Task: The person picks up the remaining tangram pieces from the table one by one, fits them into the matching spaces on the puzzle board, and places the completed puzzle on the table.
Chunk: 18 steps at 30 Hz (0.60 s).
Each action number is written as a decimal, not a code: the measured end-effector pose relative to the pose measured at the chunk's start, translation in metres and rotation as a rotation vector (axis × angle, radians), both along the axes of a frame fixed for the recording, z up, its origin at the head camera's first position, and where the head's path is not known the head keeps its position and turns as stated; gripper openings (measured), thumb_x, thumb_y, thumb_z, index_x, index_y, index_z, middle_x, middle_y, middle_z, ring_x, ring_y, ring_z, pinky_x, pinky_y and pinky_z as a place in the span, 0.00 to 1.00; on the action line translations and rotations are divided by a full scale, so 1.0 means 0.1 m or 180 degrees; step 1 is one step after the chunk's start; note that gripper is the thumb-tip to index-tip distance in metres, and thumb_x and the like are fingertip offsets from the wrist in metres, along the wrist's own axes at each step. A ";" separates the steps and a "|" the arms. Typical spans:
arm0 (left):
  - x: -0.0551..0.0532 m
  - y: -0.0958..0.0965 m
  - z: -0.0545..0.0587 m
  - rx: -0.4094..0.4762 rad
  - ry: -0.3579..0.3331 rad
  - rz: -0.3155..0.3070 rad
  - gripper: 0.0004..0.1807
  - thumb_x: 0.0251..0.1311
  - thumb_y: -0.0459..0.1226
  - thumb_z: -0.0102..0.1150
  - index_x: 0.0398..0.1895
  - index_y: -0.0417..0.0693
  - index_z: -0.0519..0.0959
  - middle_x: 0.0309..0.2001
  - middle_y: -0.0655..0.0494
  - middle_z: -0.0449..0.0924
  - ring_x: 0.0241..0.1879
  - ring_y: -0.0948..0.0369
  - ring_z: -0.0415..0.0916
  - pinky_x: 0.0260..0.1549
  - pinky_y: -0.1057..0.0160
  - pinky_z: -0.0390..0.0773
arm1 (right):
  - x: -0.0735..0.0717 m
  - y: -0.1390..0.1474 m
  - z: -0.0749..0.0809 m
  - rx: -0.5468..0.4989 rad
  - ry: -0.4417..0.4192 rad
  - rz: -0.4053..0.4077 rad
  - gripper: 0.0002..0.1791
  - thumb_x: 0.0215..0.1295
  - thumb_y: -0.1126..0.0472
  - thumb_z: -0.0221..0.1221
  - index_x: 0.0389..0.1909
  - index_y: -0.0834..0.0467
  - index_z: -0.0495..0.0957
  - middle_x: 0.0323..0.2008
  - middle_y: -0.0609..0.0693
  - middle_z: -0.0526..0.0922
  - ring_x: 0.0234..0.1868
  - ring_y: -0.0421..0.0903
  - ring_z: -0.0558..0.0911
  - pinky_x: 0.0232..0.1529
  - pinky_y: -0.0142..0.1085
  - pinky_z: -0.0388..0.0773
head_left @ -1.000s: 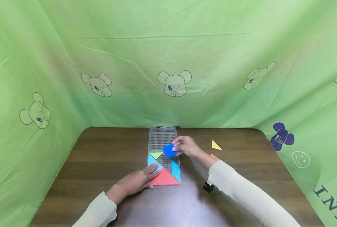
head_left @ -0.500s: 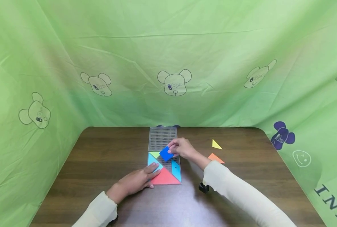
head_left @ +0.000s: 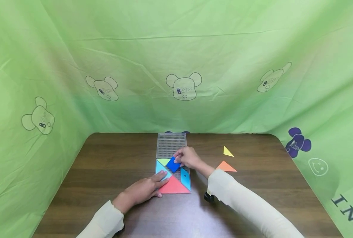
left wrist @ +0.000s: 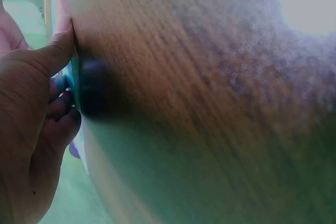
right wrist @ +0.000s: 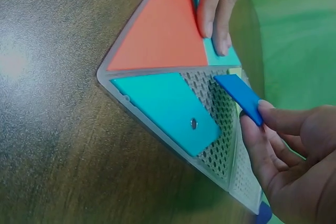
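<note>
Creased green fabric rises right behind the wood-grain table and wraps around both its sides! Outlined bear heads line up beyond the table; off to its right come a purple bear head, a white smiley, dark lettering. Pale glare gleams on its near half!

Left grip covers some of the flat light-blue triangle, right grip hides a corner of the dark-blue square tile, dark blob is pure blur.
</note>
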<state>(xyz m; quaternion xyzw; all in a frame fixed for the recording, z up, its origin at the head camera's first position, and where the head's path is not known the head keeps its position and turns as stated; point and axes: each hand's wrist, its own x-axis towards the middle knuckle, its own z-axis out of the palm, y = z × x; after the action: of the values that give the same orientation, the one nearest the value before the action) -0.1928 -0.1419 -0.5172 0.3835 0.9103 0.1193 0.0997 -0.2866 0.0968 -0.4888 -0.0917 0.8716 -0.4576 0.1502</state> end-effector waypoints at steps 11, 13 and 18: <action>0.00 0.00 -0.01 0.0002 0.0065 -0.0004 0.36 0.71 0.53 0.57 0.79 0.54 0.63 0.81 0.50 0.56 0.75 0.50 0.66 0.61 0.54 0.80 | -0.01 -0.05 -0.08 -0.0007 0.0087 0.0082 0.07 0.63 0.72 0.68 0.41 0.68 0.87 0.30 0.56 0.88 0.28 0.44 0.86 0.29 0.35 0.87; 0.00 0.00 -0.02 0.0010 0.0070 -0.0003 0.36 0.71 0.53 0.58 0.79 0.54 0.63 0.81 0.50 0.56 0.75 0.50 0.66 0.61 0.54 0.80 | -0.02 -0.06 -0.08 0.0028 0.0146 0.0111 0.06 0.62 0.72 0.68 0.40 0.68 0.87 0.29 0.56 0.87 0.27 0.45 0.86 0.28 0.35 0.86; 0.00 -0.01 -0.04 0.0081 0.0102 -0.0018 0.36 0.71 0.52 0.58 0.78 0.53 0.64 0.81 0.49 0.57 0.74 0.49 0.67 0.60 0.54 0.81 | -0.04 -0.07 -0.12 0.0240 0.0409 0.0199 0.06 0.60 0.72 0.69 0.38 0.67 0.87 0.27 0.53 0.87 0.25 0.42 0.83 0.27 0.32 0.84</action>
<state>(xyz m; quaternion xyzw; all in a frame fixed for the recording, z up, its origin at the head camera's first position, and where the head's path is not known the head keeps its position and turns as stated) -0.1928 -0.1430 -0.5215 0.3892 0.9092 0.1244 0.0806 -0.2904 0.0900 -0.5005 -0.1424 0.8927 -0.4127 0.1116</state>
